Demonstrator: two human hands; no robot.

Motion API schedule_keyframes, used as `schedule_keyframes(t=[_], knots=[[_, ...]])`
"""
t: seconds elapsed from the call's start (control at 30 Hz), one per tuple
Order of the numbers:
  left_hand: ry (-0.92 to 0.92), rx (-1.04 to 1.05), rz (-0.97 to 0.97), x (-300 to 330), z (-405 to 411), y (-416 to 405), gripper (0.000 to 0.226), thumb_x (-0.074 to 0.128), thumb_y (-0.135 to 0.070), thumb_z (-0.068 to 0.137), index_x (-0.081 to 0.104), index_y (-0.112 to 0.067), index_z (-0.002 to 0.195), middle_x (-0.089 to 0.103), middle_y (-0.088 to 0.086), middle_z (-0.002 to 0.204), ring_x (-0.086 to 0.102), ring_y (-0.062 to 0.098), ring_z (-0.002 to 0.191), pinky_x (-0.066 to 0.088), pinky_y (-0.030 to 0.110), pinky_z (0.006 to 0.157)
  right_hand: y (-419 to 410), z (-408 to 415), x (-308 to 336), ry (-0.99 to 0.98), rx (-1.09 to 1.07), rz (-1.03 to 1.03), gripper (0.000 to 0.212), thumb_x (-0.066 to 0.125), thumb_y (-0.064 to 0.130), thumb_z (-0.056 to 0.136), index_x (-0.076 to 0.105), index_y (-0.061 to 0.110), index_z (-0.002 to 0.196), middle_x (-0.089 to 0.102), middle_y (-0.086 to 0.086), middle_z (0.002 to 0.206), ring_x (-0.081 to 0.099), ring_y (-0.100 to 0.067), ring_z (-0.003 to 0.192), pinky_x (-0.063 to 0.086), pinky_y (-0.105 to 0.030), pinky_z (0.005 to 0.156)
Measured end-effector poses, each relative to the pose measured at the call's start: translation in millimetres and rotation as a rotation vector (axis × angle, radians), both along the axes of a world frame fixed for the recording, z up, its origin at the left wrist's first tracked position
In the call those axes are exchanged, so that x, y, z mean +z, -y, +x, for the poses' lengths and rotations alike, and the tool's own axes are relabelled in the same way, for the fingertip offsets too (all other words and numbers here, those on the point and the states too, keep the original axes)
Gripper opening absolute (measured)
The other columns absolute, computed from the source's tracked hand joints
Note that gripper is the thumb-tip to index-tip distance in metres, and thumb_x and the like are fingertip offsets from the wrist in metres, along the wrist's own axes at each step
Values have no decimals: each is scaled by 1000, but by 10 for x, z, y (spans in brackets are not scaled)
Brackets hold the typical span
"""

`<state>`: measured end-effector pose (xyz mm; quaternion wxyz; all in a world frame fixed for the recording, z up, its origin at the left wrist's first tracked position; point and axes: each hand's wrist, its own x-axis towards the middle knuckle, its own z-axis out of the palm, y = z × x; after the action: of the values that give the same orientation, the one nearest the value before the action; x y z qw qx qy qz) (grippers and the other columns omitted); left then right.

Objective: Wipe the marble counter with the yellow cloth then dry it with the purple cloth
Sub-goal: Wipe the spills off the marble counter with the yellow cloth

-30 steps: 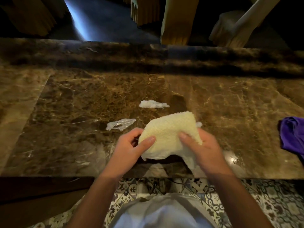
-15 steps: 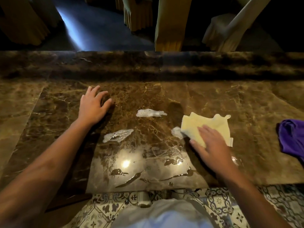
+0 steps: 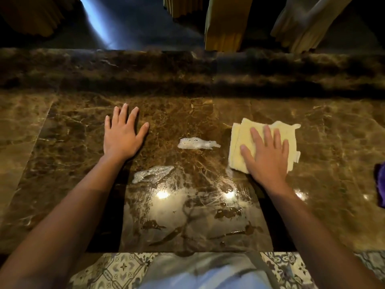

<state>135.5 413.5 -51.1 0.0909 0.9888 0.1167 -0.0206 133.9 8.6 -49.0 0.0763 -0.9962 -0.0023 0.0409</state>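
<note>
The yellow cloth [image 3: 241, 142] lies folded flat on the brown marble counter [image 3: 187, 113], right of centre. My right hand [image 3: 266, 155] presses down on it with the fingers spread. My left hand [image 3: 123, 134] rests flat on the bare counter to the left, fingers apart, holding nothing. Two patches of white foam sit between the hands: one [image 3: 198, 143] in the middle, another [image 3: 153, 174] nearer me. The purple cloth [image 3: 380, 184] shows only partly at the right edge of the counter.
The counter near me [image 3: 187, 215] is wet and glossy with streaks and lamp glare. A raised marble ledge [image 3: 187, 65] runs along the far side. Beyond it stand draped chairs [image 3: 225, 28]. Patterned floor tiles [image 3: 116, 270] lie below the near edge.
Both hands held the yellow cloth up a second ago. The left hand let go and settled flat on the counter; the right laid the cloth down and slid it farther away.
</note>
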Motion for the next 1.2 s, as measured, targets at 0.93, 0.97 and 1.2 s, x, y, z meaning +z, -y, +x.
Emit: schedule_keyframes(t=[0.93, 0.97, 1.2], knots=[[100, -18, -43, -45, -30, -39, 69, 34, -62, 102, 32, -23, 159, 21, 9, 170, 11, 29, 159, 6, 53, 126, -303, -730, -16, 8, 116, 38, 66, 26, 64, 96, 33, 38, 156, 21, -1, 170, 7, -30, 159, 5, -55, 127], [102, -16, -43, -43, -29, -37, 69, 34, -62, 101, 32, -23, 158, 21, 9, 170, 11, 29, 159, 7, 52, 126, -341, -591, -11, 12, 106, 34, 66, 27, 64, 96, 33, 38, 157, 20, -2, 170, 7, -30, 159, 5, -55, 127], [66, -19, -10, -33, -26, -27, 70, 29, -63, 101, 28, -23, 160, 18, 9, 171, 8, 29, 159, 5, 53, 126, -686, 440, 61, -36, 152, 113, 65, 36, 55, 91, 35, 36, 154, 21, -3, 170, 6, -30, 158, 2, -55, 127]])
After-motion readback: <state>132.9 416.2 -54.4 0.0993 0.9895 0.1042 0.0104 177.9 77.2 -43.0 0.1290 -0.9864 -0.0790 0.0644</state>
